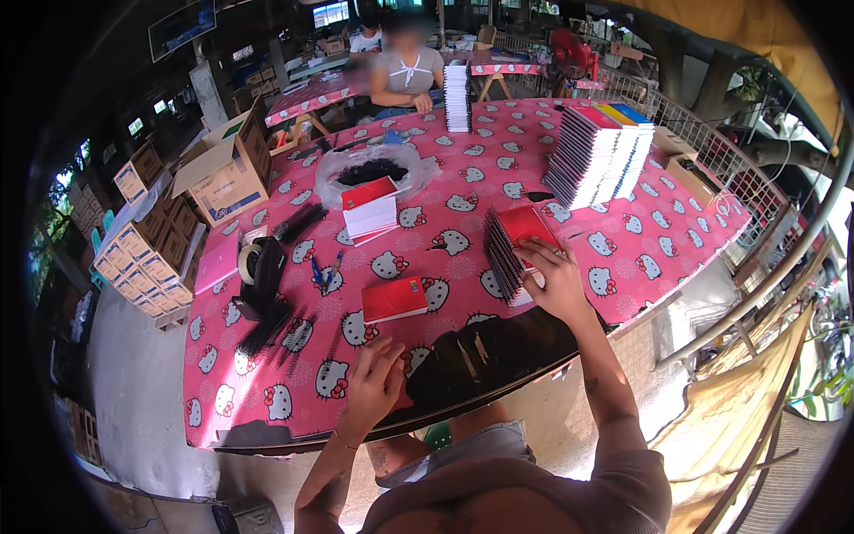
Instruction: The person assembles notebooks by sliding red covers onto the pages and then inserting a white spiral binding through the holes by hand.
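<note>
My right hand (pixel 551 271) is on a stack of red spiral notebooks (pixel 525 230), right of the table's middle. Its fingers lie over the top cover at the near corner, and the thumb bends down by the near edge, so it grips the top notebook. Black coils line the stack's left side. Nothing is in my left hand (pixel 374 381); its fingers are loosely curled and apart above the near table edge. Just beyond it lies a red-covered book block (pixel 394 301) with no coil visible. Farther back is a pile of red-covered blocks (pixel 369 209) with white pages.
Black plastic coils (pixel 267 334) lie at left beside a black tape dispenser (pixel 261 280) and blue pens (pixel 327 270). A clear bag of black coils (pixel 374 171) sits farther back. Tall notebook stacks (pixel 587 156) stand right. Cartons (pixel 229 173) are left; a person (pixel 409 76) sits opposite.
</note>
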Tool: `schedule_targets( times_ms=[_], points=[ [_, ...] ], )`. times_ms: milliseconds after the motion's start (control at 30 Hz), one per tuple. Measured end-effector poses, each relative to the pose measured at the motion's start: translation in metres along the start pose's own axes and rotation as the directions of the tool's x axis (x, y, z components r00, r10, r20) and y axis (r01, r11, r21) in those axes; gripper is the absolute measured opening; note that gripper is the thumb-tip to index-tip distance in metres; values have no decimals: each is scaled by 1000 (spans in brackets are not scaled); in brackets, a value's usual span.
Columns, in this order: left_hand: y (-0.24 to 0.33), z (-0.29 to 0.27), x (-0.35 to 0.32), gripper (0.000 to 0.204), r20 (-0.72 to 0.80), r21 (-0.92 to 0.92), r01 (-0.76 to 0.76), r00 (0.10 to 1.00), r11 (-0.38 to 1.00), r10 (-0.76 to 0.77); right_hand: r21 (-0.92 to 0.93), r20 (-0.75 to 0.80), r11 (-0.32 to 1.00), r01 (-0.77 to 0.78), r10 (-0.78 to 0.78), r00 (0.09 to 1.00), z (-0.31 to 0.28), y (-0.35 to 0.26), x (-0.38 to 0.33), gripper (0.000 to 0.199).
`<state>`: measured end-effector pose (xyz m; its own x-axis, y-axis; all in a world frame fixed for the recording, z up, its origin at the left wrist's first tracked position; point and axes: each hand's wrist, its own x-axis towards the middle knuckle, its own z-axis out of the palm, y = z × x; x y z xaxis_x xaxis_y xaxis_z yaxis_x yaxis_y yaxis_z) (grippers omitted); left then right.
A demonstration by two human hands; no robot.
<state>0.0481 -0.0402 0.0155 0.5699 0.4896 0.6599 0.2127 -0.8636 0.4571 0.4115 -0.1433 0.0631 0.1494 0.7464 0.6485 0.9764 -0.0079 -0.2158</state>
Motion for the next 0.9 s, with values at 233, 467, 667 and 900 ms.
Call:
schedule_targets(
  times_ms=[233,467,667,900],
  points=[
    [17,3,25,39,124,4,-13,992,1000,12,-26,-20,999,29,-30,999,-19,-2,7,42],
    [49,91,201,51,63,-80,-377,922,923,382,195,-698,979,-67,186,692,3,-2,4,23],
    [27,205,302,53,398,161,-206,909,965,128,-10,-619,1000,-30,17,785,28,-7,33,23],
    [-4,244,312,43,597,347,-189,800,919,-61,-16,-495,990,-138,112,862,52,-4,38,21]
  ],
)
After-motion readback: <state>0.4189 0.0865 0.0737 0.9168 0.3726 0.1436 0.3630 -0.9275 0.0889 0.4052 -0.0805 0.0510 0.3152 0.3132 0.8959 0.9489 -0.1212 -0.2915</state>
